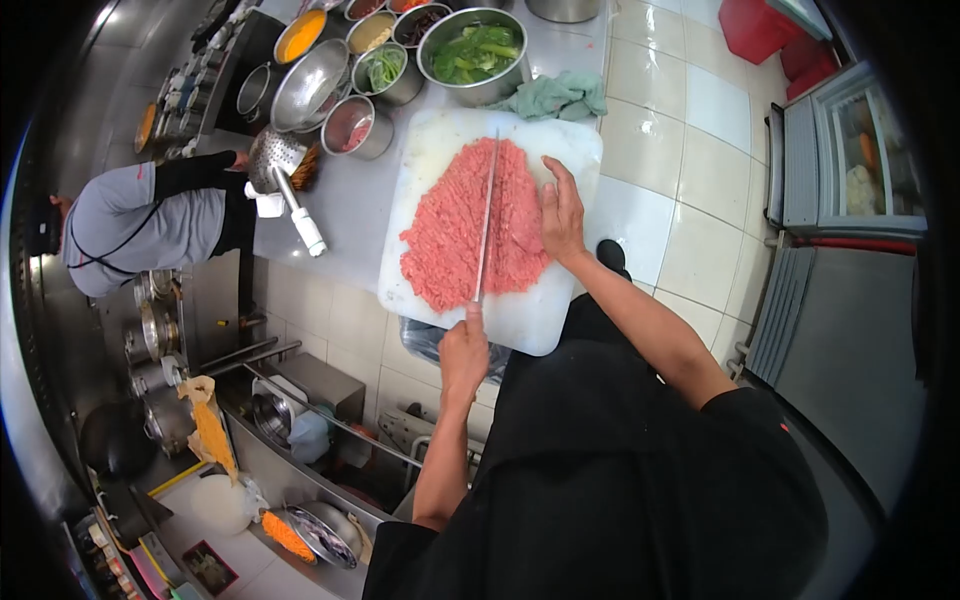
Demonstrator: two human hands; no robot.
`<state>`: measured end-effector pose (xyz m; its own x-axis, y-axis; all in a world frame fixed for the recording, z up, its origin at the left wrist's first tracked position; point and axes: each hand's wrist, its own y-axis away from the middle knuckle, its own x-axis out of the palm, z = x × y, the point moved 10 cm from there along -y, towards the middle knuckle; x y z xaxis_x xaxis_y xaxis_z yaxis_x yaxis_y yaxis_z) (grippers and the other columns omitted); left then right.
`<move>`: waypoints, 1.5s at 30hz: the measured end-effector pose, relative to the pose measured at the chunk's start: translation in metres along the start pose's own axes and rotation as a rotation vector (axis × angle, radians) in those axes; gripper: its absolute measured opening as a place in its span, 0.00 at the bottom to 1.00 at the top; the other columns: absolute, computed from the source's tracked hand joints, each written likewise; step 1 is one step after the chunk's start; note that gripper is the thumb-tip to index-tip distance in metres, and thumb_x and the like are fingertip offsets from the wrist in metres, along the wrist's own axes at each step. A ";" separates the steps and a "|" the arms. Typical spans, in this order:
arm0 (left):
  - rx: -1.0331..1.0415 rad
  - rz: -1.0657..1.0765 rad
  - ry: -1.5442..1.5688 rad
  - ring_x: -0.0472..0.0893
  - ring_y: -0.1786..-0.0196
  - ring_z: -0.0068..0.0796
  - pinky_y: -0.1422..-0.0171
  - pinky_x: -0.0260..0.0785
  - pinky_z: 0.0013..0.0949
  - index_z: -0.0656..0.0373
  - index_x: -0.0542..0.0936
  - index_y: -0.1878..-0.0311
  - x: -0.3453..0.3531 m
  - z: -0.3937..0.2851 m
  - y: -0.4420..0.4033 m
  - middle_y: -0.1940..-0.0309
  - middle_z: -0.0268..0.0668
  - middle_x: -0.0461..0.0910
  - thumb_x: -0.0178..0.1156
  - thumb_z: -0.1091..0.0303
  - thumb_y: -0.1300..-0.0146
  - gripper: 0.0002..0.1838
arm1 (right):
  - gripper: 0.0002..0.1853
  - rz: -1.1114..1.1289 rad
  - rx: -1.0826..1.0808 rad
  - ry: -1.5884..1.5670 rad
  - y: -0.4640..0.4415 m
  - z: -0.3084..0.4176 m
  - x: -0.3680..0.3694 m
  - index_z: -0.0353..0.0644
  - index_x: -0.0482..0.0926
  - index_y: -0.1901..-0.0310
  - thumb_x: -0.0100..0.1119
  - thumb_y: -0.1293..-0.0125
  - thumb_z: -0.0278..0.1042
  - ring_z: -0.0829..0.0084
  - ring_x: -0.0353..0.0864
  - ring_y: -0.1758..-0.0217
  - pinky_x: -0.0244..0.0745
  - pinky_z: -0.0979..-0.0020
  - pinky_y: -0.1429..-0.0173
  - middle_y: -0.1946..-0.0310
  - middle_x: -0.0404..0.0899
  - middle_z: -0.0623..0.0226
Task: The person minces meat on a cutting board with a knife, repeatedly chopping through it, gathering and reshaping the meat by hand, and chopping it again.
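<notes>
Minced pink meat (pixel 440 230) lies spread over a white cutting board (pixel 545 325) at the table's edge. My left hand (pixel 464 355) is wrapped round the handle of a long knife (pixel 487 225) at the board's near side. The blade points away from me and lies across the meat, its edge hidden in it. At the right side of the meat, my right hand (pixel 563 212) has its fingers stretched out, with the palm side beside the meat. It holds nothing.
Beyond the board stand a pot of green leaves (pixel 474 54), a green cloth (pixel 556 97), a small meat bowl (pixel 352 128) and a colander (pixel 311 86). A white-handled strainer (pixel 300 215) lies left. Another person (pixel 150 215) stands at the far left.
</notes>
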<state>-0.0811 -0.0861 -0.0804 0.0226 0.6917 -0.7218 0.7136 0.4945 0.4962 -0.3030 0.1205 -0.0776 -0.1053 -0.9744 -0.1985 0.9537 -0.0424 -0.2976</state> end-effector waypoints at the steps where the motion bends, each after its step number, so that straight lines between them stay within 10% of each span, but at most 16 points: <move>1: 0.009 0.005 0.089 0.81 0.72 0.48 0.62 0.70 0.49 0.71 0.79 0.67 -0.021 -0.031 0.021 0.75 0.54 0.81 0.40 0.41 0.22 0.38 | 0.28 0.001 0.006 0.001 0.003 0.001 -0.003 0.33 0.67 0.33 0.38 0.20 0.49 0.49 0.68 0.29 0.60 0.58 0.25 0.34 0.70 0.46; 4: 0.077 -0.132 0.421 0.81 0.71 0.50 0.61 0.71 0.50 0.71 0.80 0.70 -0.017 -0.025 0.029 0.74 0.55 0.81 0.39 0.40 0.22 0.39 | 0.28 0.005 0.018 -0.005 0.004 0.006 -0.002 0.33 0.68 0.33 0.37 0.20 0.48 0.51 0.69 0.29 0.60 0.60 0.25 0.34 0.71 0.48; 8: 0.074 -0.011 -0.054 0.77 0.75 0.35 0.66 0.70 0.42 0.68 0.79 0.70 0.013 0.004 -0.010 0.80 0.45 0.77 0.41 0.43 0.21 0.35 | 0.28 0.003 0.004 -0.003 0.001 0.001 0.003 0.33 0.67 0.33 0.38 0.20 0.49 0.49 0.68 0.29 0.60 0.58 0.25 0.34 0.70 0.47; 12: 0.037 -0.027 0.223 0.82 0.64 0.62 0.54 0.72 0.54 0.72 0.81 0.68 -0.024 -0.037 0.029 0.71 0.61 0.82 0.36 0.39 0.22 0.41 | 0.28 0.015 0.000 -0.032 0.000 0.006 -0.001 0.33 0.66 0.33 0.38 0.20 0.49 0.48 0.67 0.28 0.59 0.58 0.24 0.33 0.69 0.46; 16: 0.094 -0.039 -0.053 0.79 0.74 0.41 0.65 0.70 0.45 0.69 0.79 0.72 0.011 -0.005 -0.006 0.79 0.49 0.77 0.41 0.42 0.22 0.37 | 0.28 0.007 0.000 -0.019 -0.001 0.005 0.002 0.32 0.67 0.33 0.38 0.20 0.48 0.49 0.68 0.29 0.59 0.58 0.24 0.34 0.70 0.46; 21: 0.029 -0.090 0.307 0.80 0.62 0.71 0.54 0.70 0.58 0.73 0.81 0.67 -0.018 -0.027 0.030 0.69 0.66 0.81 0.36 0.42 0.21 0.40 | 0.27 -0.008 0.002 0.016 -0.001 0.007 -0.004 0.32 0.68 0.33 0.37 0.20 0.46 0.51 0.69 0.29 0.60 0.59 0.25 0.34 0.71 0.48; 25: 0.132 -0.122 -0.096 0.79 0.75 0.50 0.66 0.69 0.49 0.70 0.79 0.72 -0.006 -0.014 -0.002 0.79 0.52 0.78 0.42 0.43 0.21 0.37 | 0.27 0.000 0.003 0.007 -0.001 0.006 0.000 0.32 0.68 0.33 0.37 0.20 0.47 0.51 0.69 0.29 0.59 0.59 0.25 0.34 0.71 0.47; 29: 0.063 -0.088 0.294 0.78 0.67 0.69 0.61 0.70 0.53 0.71 0.79 0.71 -0.025 -0.037 0.035 0.75 0.59 0.80 0.41 0.45 0.21 0.36 | 0.26 -0.017 -0.026 -0.012 0.000 0.006 -0.005 0.32 0.67 0.33 0.40 0.21 0.46 0.47 0.69 0.31 0.61 0.58 0.26 0.35 0.71 0.45; 37: 0.087 0.014 0.213 0.80 0.72 0.59 0.63 0.70 0.53 0.70 0.76 0.72 -0.008 -0.047 0.039 0.79 0.56 0.78 0.42 0.44 0.22 0.36 | 0.27 -0.058 0.026 -0.103 -0.002 0.006 -0.016 0.33 0.67 0.33 0.41 0.22 0.47 0.48 0.70 0.31 0.61 0.57 0.26 0.36 0.71 0.45; 45: 0.173 0.014 0.020 0.79 0.66 0.71 0.61 0.69 0.59 0.70 0.77 0.67 0.010 -0.055 0.023 0.74 0.65 0.78 0.43 0.48 0.21 0.31 | 0.29 -0.110 0.029 -0.147 -0.006 -0.009 -0.022 0.34 0.65 0.31 0.41 0.22 0.51 0.49 0.71 0.32 0.60 0.56 0.25 0.35 0.70 0.45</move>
<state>-0.1031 -0.0384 -0.0499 0.0202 0.7093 -0.7046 0.8234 0.3879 0.4141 -0.3090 0.1443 -0.0796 -0.1695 -0.9852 -0.0269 0.9467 -0.1552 -0.2822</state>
